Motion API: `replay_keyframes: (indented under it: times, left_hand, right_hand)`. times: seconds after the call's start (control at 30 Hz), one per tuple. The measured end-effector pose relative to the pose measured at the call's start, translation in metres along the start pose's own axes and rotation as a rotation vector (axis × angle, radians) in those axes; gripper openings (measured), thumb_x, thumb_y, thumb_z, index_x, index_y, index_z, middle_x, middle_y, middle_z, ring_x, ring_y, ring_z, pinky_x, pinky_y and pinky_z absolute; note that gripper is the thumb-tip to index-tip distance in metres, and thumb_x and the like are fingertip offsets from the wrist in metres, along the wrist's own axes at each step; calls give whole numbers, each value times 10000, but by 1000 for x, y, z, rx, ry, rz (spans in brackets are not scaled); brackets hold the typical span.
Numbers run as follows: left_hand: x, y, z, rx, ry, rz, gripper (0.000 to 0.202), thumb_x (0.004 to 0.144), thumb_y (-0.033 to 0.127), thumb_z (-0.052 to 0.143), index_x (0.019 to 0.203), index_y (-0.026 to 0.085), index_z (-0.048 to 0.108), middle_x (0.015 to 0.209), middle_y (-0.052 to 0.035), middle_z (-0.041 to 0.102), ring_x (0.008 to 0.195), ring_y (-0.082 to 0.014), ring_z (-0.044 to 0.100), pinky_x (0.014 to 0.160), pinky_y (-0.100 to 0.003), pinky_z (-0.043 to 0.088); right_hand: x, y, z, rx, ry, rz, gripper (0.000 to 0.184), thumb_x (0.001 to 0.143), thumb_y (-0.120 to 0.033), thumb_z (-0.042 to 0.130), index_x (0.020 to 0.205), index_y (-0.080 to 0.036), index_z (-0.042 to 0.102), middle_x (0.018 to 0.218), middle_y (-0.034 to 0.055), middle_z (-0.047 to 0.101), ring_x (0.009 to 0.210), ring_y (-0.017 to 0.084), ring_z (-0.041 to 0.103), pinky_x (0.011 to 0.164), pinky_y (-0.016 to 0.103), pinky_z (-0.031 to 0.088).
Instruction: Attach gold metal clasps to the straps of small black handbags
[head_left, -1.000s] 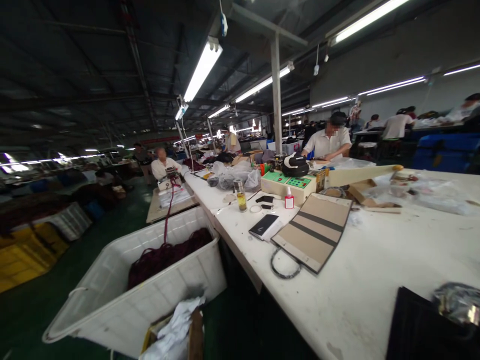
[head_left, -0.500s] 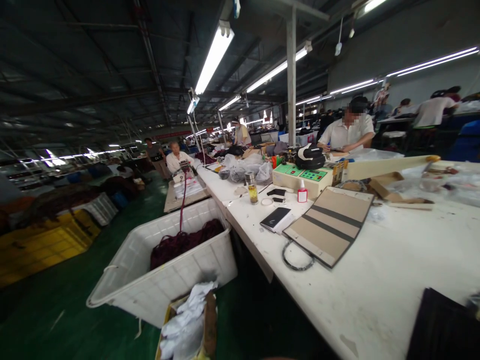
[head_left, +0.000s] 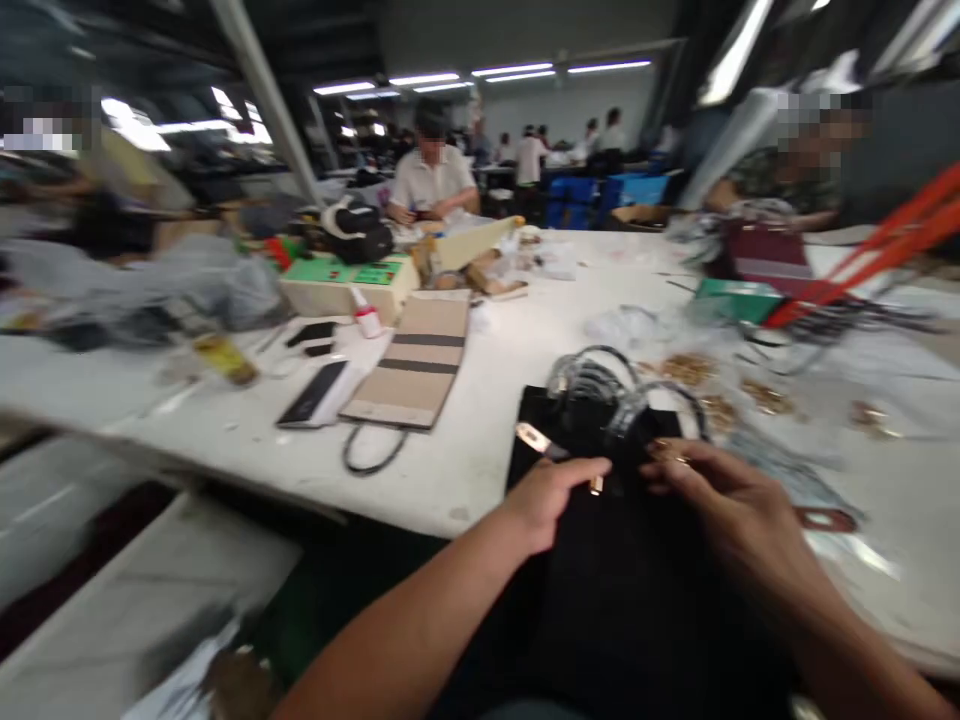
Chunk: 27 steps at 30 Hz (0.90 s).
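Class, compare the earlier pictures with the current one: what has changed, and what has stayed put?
The view swung right and down. Both hands came into view: left hand and right hand now rest on the black bag, fingers at its small gold fittings. The tan board, phone and green box lie as before.

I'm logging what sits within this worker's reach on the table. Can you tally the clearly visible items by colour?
Black: 2, the flat black fabric piece under both hands and the black phone-like slab
Tan: 1, the tan card panel with two dark stripes
Green: 2, the green-topped control box and the green carton
Total: 5
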<state>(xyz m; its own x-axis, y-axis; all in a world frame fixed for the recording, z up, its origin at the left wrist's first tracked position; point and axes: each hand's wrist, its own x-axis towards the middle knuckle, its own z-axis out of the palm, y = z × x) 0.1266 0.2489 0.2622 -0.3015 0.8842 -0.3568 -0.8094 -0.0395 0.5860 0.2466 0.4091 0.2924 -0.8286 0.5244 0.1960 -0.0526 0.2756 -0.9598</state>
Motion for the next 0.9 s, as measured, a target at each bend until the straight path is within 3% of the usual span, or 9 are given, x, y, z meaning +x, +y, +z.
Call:
replay_keyframes:
  times: [0.07,0.13,0.3,0.57,0.9]
  left_hand:
    - [14,7,-8,-94,-10,-91,322,845,315,751,1047,65,764,1026,-170,748,901,-259,729,910,-385,580]
    - [19,12,-11,-132,51,-73,177,883,236,696,933,74,749,898,-127,739,785,-210,711,830,-332,583]
    - [14,18,-8,-181,153,-135,227,943,240,594,886,64,725,837,-117,717,709,-194,688,761,-325,581]
    - [16,17,-6,-157,165,-116,243,939,248,590,869,68,737,827,-132,734,720,-237,715,761,-373,601]
    - [18,15,-11,-162,122,-108,224,916,255,623,835,81,738,792,-117,731,686,-216,703,736,-337,586]
  right_hand:
    - [-7,-2,-28,-48,36,34,375,876,-520,789,1071,-202,755,976,77,757,817,204,733,744,303,612]
    - [-6,-3,-44,-138,29,11,342,898,-498,770,1097,-220,760,970,62,749,814,194,716,742,302,594]
    - [-10,2,-67,-420,-22,-89,248,950,-422,718,1141,-276,777,1051,29,736,940,199,693,862,333,548]
    - [-8,5,-58,-606,-132,-247,199,999,-286,666,1175,-256,756,1064,7,729,966,144,698,872,258,533]
    - [-6,11,-51,-705,-222,-238,203,1024,-272,634,1204,-281,728,1099,-8,711,986,136,687,866,272,528]
